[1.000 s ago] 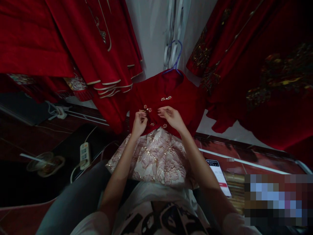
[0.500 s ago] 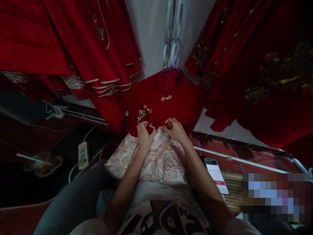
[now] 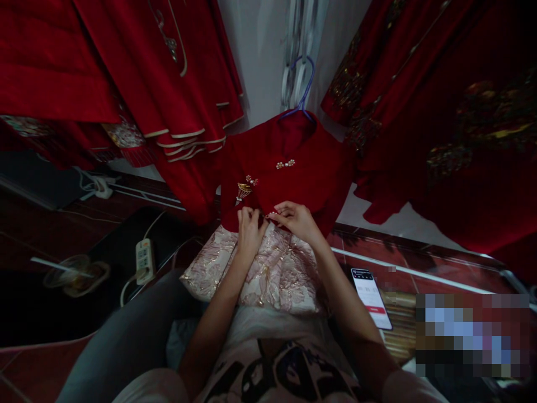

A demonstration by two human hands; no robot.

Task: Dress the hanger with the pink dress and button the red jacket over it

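Observation:
A small red jacket [image 3: 310, 184] hangs on a purple hanger [image 3: 302, 105], its front facing me. Beaded flower-shaped fasteners [image 3: 286, 164] and a gold fan-shaped ornament [image 3: 244, 190] decorate it. Below its hem spreads a pale pink brocade skirt [image 3: 268, 274] with gold flowers. My left hand [image 3: 250, 230] is closed at the jacket's lower front edge, gripping the red cloth near the lowest fastener. Close beside it, my right hand [image 3: 298, 221] pinches the other half of that beaded fastener [image 3: 272, 215]. The fingertips nearly meet and partly hide the fastener.
Red garments hang on the left [image 3: 168, 101] and right [image 3: 419, 151]. A power strip [image 3: 145, 261] and a plastic cup with a straw [image 3: 79, 274] lie on a black surface at left. A lit phone [image 3: 371, 299] rests at right on a slatted bamboo surface [image 3: 398, 324].
My right hand has moved left toward my left hand, bringing the jacket's right front edge along. The gap between the two fastener halves has narrowed. My left hand has barely moved.

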